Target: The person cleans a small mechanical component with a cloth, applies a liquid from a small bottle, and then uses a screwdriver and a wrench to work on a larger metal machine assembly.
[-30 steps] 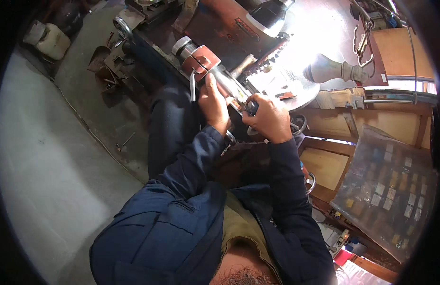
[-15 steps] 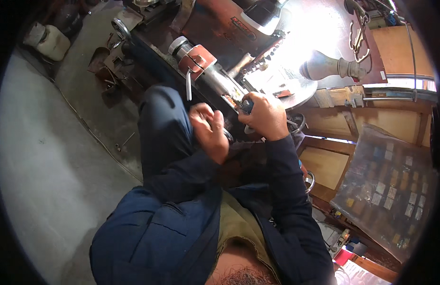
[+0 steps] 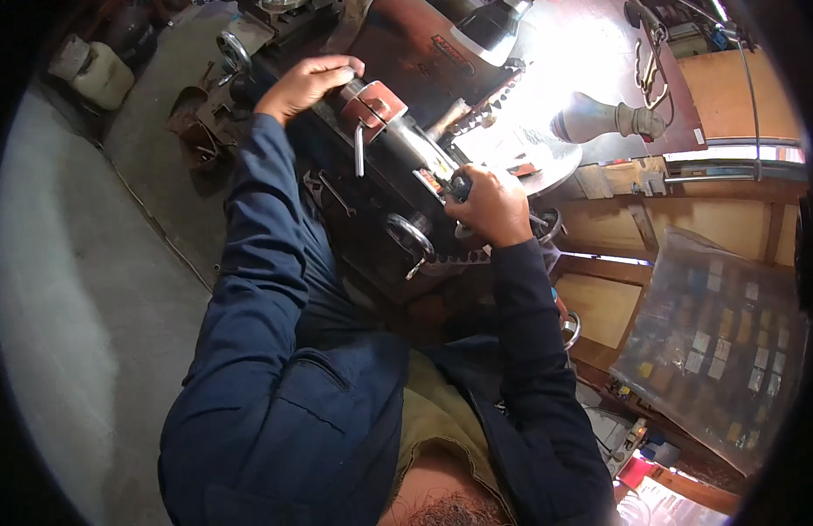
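A shiny metal cylinder (image 3: 415, 149) lies slantwise on the machine, with a split red clamp (image 3: 371, 108) around its far-left part. My left hand (image 3: 303, 88) reaches up to the cylinder's far-left end, its fingers curled over the round metal end piece (image 3: 352, 88). At the near-right end, my right hand (image 3: 496, 203) is closed around a small dark knob (image 3: 461, 187), which its fingers partly hide. A metal lever (image 3: 359, 151) hangs from the clamp between my hands.
Below the cylinder is a handwheel (image 3: 410, 233), with a wrench (image 3: 339, 195) to its left. A lamp (image 3: 487, 33) stands behind, and a pale bottle-shaped thing (image 3: 591, 119) lies at the right. A clear plastic sheet with small packets (image 3: 718, 342) hangs at the right.
My left hand has moved from beside my knee up and left onto the cylinder's end, uncovering the handwheel and wrench. My right hand stays at the dark knob.
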`<state>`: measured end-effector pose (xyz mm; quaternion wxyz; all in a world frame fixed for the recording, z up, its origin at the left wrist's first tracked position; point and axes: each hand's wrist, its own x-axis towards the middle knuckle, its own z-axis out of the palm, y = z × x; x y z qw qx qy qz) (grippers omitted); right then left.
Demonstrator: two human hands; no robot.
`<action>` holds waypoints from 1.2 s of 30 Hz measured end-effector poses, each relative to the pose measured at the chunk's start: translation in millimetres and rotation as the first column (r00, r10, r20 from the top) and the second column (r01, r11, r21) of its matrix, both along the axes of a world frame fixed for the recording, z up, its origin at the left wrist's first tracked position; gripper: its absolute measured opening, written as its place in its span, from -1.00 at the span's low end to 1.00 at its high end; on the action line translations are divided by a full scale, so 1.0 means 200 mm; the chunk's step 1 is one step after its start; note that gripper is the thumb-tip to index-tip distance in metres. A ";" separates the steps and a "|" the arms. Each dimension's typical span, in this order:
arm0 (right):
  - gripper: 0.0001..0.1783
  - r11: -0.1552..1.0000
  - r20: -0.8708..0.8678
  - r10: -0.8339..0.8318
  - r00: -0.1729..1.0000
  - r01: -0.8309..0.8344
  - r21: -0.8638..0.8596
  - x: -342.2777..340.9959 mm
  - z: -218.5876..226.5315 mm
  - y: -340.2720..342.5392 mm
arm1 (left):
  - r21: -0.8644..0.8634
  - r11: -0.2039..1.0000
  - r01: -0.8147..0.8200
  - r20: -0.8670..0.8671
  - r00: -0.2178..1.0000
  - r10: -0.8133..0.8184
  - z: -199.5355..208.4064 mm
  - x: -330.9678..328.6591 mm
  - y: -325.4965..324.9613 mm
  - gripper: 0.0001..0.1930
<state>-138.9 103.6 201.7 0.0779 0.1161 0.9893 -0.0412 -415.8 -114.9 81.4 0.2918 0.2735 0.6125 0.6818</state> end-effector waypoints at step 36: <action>-0.58 0.999 -0.036 0.049 0.998 -0.050 -0.010 -0.02 -0.05 0.00 | 0.224 0.725 -0.651 0.668 0.645 0.372 -0.12 0.10 0.22 -0.21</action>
